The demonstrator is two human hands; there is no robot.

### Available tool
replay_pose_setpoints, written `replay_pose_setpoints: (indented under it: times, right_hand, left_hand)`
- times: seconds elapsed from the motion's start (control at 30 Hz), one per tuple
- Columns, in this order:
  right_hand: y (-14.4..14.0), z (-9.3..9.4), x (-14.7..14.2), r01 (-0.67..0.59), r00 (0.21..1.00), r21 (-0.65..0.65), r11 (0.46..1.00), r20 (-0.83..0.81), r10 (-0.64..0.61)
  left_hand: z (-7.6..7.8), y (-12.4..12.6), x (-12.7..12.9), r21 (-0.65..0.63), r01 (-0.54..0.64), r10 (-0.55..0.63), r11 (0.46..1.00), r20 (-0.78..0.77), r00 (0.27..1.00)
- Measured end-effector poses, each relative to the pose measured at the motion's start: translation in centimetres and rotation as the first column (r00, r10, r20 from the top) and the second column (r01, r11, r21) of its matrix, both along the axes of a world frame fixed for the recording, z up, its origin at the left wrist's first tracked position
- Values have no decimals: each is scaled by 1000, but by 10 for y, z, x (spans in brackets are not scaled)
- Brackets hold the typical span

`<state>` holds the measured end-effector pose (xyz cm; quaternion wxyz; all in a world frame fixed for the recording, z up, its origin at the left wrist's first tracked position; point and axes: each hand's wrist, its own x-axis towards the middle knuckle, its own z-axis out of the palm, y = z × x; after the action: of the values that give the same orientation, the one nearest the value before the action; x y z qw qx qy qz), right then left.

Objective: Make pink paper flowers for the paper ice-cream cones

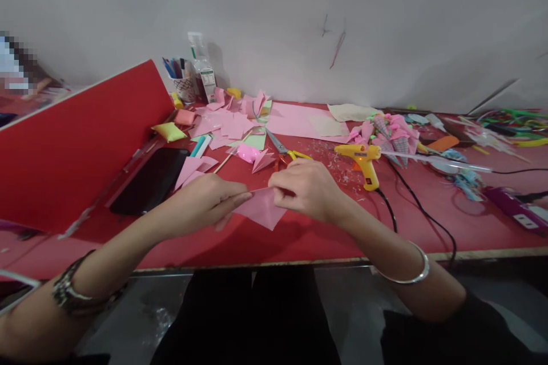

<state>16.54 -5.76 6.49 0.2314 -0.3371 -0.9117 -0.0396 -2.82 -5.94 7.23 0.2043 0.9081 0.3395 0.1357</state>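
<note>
Pinching the pink paper square (262,211) from both sides: our left hand (209,201) is closing on its left corner, our right hand (306,188) is clamping its upper edge, just above the tabletop (299,242) near the front edge. We are judging the fold as barely begun, the sheet looking mostly flat. Behind, folded pink pieces (226,124) are piling up; scissors (282,151) and glue gun (363,161) are lying toward the right, untouched.
</note>
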Motion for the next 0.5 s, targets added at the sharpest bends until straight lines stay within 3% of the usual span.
replay_pose_setpoints:
  times: [0.1,0.3,0.4,0.5]
  right_hand:
    - [7,-7,18,23,999,-2,1000,-29,-23]
    - [15,-8,46,286,914,-33,958,-290,-283]
    - [11,-2,38,184,935,-68,981,-296,-196]
    - [8,1,21,13,999,-109,994,-28,-16]
  left_hand:
    - [-4,4,-9,-15,-6,6,1000,-12,1000]
    - [-3,13,-22,31,-32,34,999,-57,998]
    - [-2,14,-14,90,-11,22,996,-124,992]
    - [-2,15,-4,203,39,5,979,-211,977]
